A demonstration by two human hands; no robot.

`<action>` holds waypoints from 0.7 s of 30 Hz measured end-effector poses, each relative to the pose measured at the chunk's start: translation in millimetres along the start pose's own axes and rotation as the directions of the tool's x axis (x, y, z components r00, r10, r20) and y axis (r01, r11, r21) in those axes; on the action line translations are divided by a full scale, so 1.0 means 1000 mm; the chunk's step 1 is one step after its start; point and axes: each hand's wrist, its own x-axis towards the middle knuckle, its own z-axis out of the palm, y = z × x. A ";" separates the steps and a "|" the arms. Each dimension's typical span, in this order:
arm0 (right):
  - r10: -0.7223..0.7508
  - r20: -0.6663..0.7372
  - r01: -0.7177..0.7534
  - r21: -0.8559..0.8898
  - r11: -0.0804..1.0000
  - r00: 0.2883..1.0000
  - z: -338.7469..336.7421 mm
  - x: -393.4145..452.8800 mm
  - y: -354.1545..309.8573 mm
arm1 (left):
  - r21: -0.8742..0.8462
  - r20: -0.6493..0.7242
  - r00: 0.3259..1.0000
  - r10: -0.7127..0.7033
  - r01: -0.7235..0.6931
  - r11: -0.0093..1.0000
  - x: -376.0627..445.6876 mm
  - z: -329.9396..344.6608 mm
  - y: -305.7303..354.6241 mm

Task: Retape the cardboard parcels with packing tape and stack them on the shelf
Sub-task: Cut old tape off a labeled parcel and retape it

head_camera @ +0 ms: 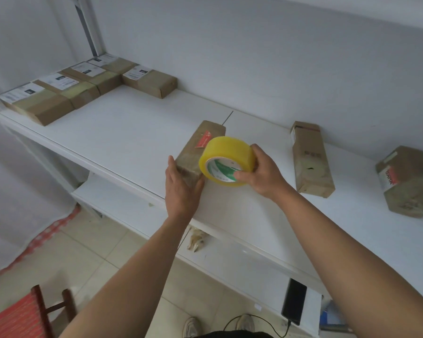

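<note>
Now the left hand (181,189) presses flat against the near end of the long brown cardboard parcel (200,152) lying on the white shelf (122,128), fingers straight, not curled round it. Right hand (261,172) grips the yellow roll of packing tape (226,160), thumb in the white core, fingers over the outer rim, roll just right of the parcel's near end. Parcel looks light and stiff, old glossy tape likely slick, so bracing the end face beats pinching. Roll is rigid, holds best by the core. Two more brown parcels (311,158) sit further right, labelled ones (83,86) lined up far left.
</note>
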 end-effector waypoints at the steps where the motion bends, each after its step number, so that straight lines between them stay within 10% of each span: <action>1: 0.012 -0.009 -0.011 0.029 1.000 1.000 -0.003 -0.001 0.004 | 0.015 0.006 1.000 0.022 -0.022 1.000 -0.001 0.000 -0.001; 21: 0.018 -0.022 -0.018 -0.031 0.999 1.000 0.002 -0.019 0.014 | 0.139 0.016 0.986 0.164 -0.165 0.977 -0.002 -0.001 -0.001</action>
